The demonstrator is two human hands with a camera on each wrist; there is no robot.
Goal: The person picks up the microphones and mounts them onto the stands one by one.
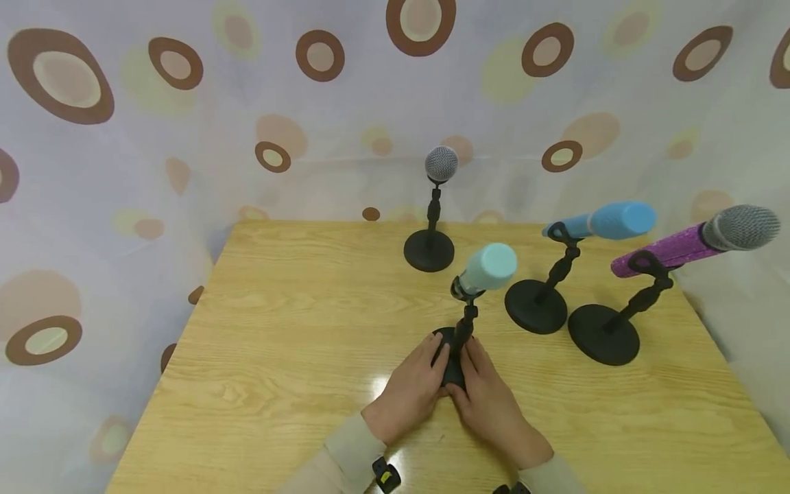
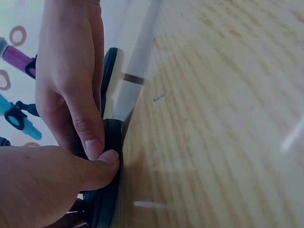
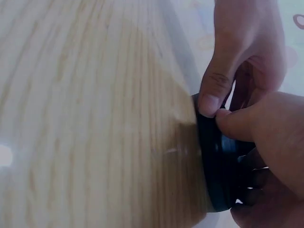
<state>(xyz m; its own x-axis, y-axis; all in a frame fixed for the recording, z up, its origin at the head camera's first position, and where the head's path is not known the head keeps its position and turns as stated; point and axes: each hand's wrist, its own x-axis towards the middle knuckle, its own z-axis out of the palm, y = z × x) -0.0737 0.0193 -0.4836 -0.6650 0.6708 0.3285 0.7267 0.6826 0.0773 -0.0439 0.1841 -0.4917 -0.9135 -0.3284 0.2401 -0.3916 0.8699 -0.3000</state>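
Note:
A black microphone stand with a round base stands on the table, and a mint-green microphone sits tilted in its clip. My left hand grips the base from the left, and my right hand grips it from the right. Seen from the left wrist, both thumbs meet at the near rim of the base, the left thumb touching the right one. In the right wrist view, fingers of the right hand wrap the far side of the base, partly in shadow.
To the right, a blue microphone and a purple microphone with a silver head rest in black stands. Behind, a silver-headed microphone stands near the back edge of the wooden table. A patterned curtain surrounds the table.

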